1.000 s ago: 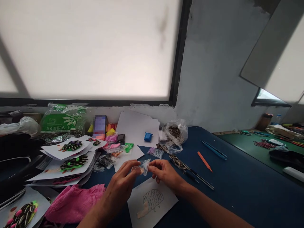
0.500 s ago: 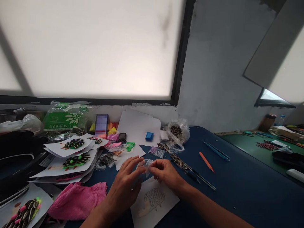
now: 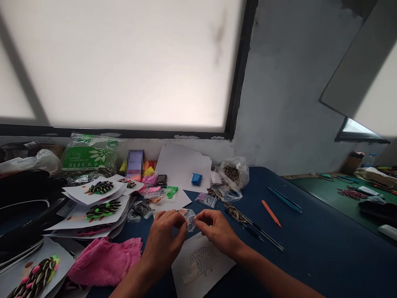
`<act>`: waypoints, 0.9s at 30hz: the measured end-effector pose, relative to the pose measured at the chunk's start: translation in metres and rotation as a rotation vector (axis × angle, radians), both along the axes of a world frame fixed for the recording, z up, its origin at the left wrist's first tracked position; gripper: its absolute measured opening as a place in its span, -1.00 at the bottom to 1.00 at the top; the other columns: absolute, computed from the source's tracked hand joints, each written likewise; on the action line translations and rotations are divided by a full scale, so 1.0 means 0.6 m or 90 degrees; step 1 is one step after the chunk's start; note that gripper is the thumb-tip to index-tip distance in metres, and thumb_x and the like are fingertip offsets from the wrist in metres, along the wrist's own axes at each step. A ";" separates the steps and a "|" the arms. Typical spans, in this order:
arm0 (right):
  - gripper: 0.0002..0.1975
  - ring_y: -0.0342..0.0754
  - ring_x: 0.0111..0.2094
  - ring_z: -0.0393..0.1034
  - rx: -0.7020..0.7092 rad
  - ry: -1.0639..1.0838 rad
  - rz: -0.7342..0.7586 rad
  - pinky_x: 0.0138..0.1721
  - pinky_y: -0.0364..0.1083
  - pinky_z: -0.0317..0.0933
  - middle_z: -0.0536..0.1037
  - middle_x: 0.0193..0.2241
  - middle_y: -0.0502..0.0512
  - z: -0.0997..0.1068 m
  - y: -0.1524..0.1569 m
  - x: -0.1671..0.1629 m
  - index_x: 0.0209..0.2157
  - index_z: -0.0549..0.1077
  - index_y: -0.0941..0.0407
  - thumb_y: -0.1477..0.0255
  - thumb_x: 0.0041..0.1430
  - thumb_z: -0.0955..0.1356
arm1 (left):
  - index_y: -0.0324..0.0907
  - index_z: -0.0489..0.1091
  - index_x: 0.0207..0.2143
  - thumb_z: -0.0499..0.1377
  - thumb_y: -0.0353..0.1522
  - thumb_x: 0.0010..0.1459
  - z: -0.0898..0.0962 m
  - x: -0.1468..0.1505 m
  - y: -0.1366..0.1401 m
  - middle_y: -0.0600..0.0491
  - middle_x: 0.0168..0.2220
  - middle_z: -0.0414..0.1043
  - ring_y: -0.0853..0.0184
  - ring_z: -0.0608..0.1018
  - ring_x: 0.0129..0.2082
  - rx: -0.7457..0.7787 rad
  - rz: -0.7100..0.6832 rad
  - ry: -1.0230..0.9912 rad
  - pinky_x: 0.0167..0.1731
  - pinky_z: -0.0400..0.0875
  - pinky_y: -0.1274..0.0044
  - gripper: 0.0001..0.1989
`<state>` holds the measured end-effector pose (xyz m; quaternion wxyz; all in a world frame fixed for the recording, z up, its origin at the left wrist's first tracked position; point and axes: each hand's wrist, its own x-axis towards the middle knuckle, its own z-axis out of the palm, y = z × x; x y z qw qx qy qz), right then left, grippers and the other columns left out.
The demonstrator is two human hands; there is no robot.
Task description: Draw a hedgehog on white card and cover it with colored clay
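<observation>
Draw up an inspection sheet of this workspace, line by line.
Surface: dark blue tabletop, small pale speck at right.
Job's things: clear plastic packet held above a sheet with a drawing.
Clutter: pink cloth, stacked papers, orange pen, blue tweezers, loose seeds.
Grip: left hand and right hand both pinch the packet.
Cables: none identifiable; pale lines at far left unclear.
Surroundings: bright window ahead, green table at right.

Clear bag (image 3: 190, 218) pt. hidden by L hand (image 3: 166, 236); seeded sheet (image 3: 64, 256) cut off @ btm.
</observation>
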<state>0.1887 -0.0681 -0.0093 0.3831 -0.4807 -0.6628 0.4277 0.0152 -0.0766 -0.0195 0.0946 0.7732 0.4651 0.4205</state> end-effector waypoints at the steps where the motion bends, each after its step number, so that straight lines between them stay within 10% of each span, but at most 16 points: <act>1: -0.84 -0.11 -0.42 0.33 0.014 -0.005 -0.014 -0.38 -0.14 0.24 0.51 -0.42 0.08 0.001 -0.001 0.001 -0.33 0.53 0.20 0.39 0.13 0.37 | -0.13 0.32 -0.55 0.02 -0.33 0.17 0.000 0.000 0.000 0.11 -0.54 0.41 0.31 0.43 -0.49 -0.013 0.011 -0.007 -0.33 0.27 0.45 -0.75; 9: -0.82 -0.11 -0.45 0.38 0.131 0.082 0.019 -0.39 -0.14 0.31 0.58 -0.38 0.05 0.001 -0.022 -0.009 -0.25 0.56 0.10 0.33 0.20 0.36 | -0.13 0.35 -0.55 0.02 -0.23 0.14 -0.006 0.001 0.000 0.05 -0.53 0.46 0.27 0.46 -0.48 -0.128 0.019 -0.032 -0.45 0.29 0.48 -0.72; 16: -0.79 -0.09 -0.36 0.44 0.371 -0.200 0.046 -0.32 -0.16 0.21 0.55 -0.39 0.07 -0.013 -0.017 0.000 -0.29 0.52 0.10 0.43 0.33 0.25 | -0.14 0.33 -0.53 -0.01 -0.20 0.18 0.000 0.009 -0.007 0.07 -0.52 0.42 0.30 0.44 -0.48 -0.175 -0.025 -0.088 -0.47 0.26 0.52 -0.69; 27: -0.76 -0.08 -0.34 0.30 0.416 -0.307 0.033 -0.36 -0.15 0.18 0.36 -0.35 0.09 -0.003 -0.020 0.000 -0.29 0.53 0.08 0.47 0.33 0.23 | -0.16 0.35 -0.50 0.04 -0.20 0.20 0.004 0.010 -0.010 0.08 -0.49 0.41 0.30 0.43 -0.44 -0.213 -0.076 -0.156 -0.43 0.27 0.53 -0.70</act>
